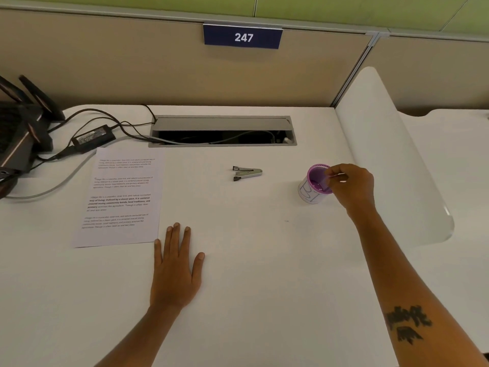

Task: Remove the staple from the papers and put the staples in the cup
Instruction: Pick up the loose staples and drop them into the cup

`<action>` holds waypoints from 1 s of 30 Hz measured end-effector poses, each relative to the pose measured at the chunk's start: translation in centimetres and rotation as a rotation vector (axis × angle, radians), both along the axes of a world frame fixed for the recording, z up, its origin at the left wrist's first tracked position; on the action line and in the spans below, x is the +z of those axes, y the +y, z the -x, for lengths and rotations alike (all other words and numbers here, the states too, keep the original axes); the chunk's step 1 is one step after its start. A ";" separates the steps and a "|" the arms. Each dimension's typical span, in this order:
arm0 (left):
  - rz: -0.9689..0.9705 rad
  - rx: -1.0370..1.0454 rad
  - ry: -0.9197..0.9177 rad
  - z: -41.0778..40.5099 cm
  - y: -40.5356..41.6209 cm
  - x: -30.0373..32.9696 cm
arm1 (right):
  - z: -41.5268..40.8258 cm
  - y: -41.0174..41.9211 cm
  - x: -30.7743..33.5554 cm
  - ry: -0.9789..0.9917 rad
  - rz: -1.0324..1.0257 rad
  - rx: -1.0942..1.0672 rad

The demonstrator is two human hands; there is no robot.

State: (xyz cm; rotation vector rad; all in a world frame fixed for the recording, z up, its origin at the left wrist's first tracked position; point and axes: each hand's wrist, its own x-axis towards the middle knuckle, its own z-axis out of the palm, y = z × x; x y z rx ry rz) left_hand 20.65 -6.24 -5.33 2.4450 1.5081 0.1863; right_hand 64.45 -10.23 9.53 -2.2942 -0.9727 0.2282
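A purple cup (315,185) with a white paper wrap stands on the white desk at the right. My right hand (352,188) hovers over its rim with fingertips pinched together; whether a staple sits between them is too small to tell. The printed papers (120,197) lie flat at the left. My left hand (176,266) rests flat on the desk beside the papers' lower right corner, fingers spread, holding nothing. A metal staple remover (247,172) lies in the middle of the desk, between papers and cup.
A cable tray opening (222,131) is set into the desk at the back. A black power adapter (92,137), cables and a dark router (18,128) crowd the far left. A white curved divider (391,154) rises just right of the cup.
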 end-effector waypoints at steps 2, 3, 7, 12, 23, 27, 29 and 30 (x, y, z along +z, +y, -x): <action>-0.004 -0.002 -0.003 0.0 0.0 0.0 | 0.3 -0.4 -0.3 0.008 -0.032 -0.019; -0.005 -0.002 -0.008 0.0 0.0 0.0 | 0.4 -0.6 -0.5 0.019 -0.051 -0.023; -0.006 -0.004 -0.012 0.0 0.0 0.0 | 1.5 -1.6 -1.2 0.061 -0.135 -0.049; -0.005 -0.005 -0.016 0.0 0.0 0.0 | 5.0 -3.6 -2.8 -0.013 -0.288 0.004; 0.002 -0.002 -0.010 0.0 0.0 0.0 | 12.5 -9.2 -12.0 -0.211 0.425 0.026; 0.000 -0.004 -0.010 0.0 0.0 0.1 | 14.7 -8.8 -13.0 -0.214 0.506 0.035; -0.002 -0.005 -0.003 0.0 0.0 0.1 | 15.5 -8.0 -13.2 -0.190 0.508 0.050; -0.003 -0.006 0.000 0.0 0.0 0.1 | 15.7 -7.5 -13.3 -0.176 0.508 0.058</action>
